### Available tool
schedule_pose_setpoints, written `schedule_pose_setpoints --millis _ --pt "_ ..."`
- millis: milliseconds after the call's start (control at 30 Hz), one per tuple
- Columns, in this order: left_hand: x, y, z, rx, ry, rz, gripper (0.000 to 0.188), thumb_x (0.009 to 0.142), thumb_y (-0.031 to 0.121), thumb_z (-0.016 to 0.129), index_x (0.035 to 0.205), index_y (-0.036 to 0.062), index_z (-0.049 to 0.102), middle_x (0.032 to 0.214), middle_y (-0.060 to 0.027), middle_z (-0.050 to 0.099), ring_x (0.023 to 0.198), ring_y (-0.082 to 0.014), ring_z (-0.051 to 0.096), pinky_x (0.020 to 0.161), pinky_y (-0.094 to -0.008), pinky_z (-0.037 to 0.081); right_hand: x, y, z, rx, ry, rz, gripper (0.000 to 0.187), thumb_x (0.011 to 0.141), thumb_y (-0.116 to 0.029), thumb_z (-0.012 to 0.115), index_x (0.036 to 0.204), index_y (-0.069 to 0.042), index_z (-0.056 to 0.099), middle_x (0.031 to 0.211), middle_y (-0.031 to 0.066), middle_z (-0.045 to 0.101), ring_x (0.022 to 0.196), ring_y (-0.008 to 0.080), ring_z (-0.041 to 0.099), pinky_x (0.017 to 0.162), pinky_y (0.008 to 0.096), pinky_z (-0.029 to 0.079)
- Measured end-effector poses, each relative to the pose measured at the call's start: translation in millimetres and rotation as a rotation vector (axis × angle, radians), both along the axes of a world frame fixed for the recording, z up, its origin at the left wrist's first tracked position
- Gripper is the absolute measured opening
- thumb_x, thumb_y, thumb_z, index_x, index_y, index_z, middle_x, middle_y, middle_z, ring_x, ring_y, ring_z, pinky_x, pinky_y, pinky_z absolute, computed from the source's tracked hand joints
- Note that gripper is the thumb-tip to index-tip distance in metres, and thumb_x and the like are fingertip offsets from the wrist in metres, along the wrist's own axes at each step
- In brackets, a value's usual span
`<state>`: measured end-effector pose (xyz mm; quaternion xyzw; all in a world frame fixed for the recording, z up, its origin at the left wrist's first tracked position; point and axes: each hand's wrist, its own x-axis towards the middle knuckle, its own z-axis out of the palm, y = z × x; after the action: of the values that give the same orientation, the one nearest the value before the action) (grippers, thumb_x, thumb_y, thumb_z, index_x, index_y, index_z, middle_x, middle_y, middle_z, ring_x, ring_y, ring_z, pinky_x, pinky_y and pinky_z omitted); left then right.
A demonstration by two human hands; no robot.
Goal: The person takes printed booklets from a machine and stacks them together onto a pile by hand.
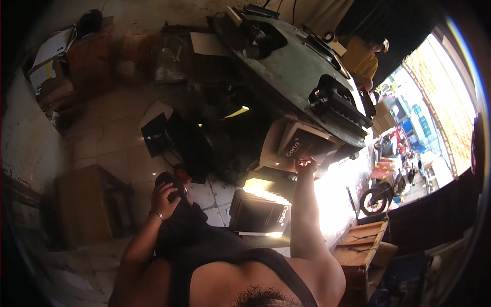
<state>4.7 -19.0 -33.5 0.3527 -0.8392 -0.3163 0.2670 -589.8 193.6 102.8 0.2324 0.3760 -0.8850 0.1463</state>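
Note:
My right arm reaches forward to a stack of black printed cardboard sheets (308, 140) lying on the near side of a large green machine (286, 66). At the near edge of this stack my right hand (307, 165) has its fingers curled, seemingly gripping the top sheet; the exact hold is small and partly hidden. My left hand (164, 200) rests over my bent knee in dark cloth, fingers apart and holding nothing. Between my arms, low in front of me, stands another pile of black printed sheets (260, 214), with strong sunlight across its far edge.
Another black sheet (157, 134) lies left of the machine. Cardboard boxes (84, 204) stand at the left, and a wooden crate (360, 243) at the lower right. A person in a yellow top (359, 59) is beyond the machine. Outside the bright doorway is a motorcycle (377, 198).

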Motion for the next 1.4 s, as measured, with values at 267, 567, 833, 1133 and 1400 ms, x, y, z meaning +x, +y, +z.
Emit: schedule_pose_setpoints --millis 267,567,833,1133,1400 --pt "-1 -10 4 0.031 -0.020 -0.064 0.035 0.083 0.021 0.080 0.116 0.0108 0.072 0.140 -0.0116 0.062 0.139 -0.0403 0.049 0.116 -0.0506 0.039 112 55 -2 0.178 0.256 0.136 0.033 0.099 -0.002 0.060 0.129 -0.009 0.050 0.113 0.0108 0.060 0.099 0.0295 0.065 0.080 0.0487 0.060" --pt "-24 1 22 0.005 -0.226 -0.079 0.053 0.082 0.032 0.081 0.129 0.0127 0.066 0.148 -0.0134 0.055 0.142 -0.0390 0.045 0.118 -0.0502 0.036 276 157 7 0.292 0.157 0.048 0.070 0.095 -0.001 0.067 0.155 -0.014 0.033 0.142 0.0154 0.052 0.131 0.0311 0.055 0.106 0.0524 0.048" --pt "-114 57 31 0.256 0.015 -0.467 0.120 0.069 0.052 0.092 0.161 0.0117 0.026 0.162 -0.0241 0.033 0.150 -0.0408 0.034 0.121 -0.0512 0.030 273 206 -41 1.294 0.414 0.475 0.128 0.068 -0.010 0.094 0.165 -0.013 0.009 0.154 0.0251 0.043 0.139 0.0345 0.049 0.110 0.0458 0.045" --pt "-170 120 43 0.342 -0.105 -0.617 0.169 0.048 0.063 0.098 0.164 0.0170 -0.016 0.166 -0.0335 0.002 0.156 -0.0471 0.011 0.125 -0.0534 0.023 285 193 -39 1.492 0.582 0.563 0.135 0.059 -0.010 0.097 0.164 -0.015 0.013 0.142 0.0249 0.056 0.129 0.0398 0.059 0.106 0.0454 0.050" --pt "-167 140 49 0.333 -0.171 -0.642 0.174 0.045 0.058 0.100 0.162 0.0120 -0.021 0.169 -0.0279 -0.006 0.159 -0.0411 -0.001 0.124 -0.0604 0.021 289 187 -27 1.592 0.591 0.583 0.136 0.061 -0.014 0.097 0.165 -0.016 0.010 0.147 0.0280 0.050 0.135 0.0417 0.053 0.109 0.0450 0.048"
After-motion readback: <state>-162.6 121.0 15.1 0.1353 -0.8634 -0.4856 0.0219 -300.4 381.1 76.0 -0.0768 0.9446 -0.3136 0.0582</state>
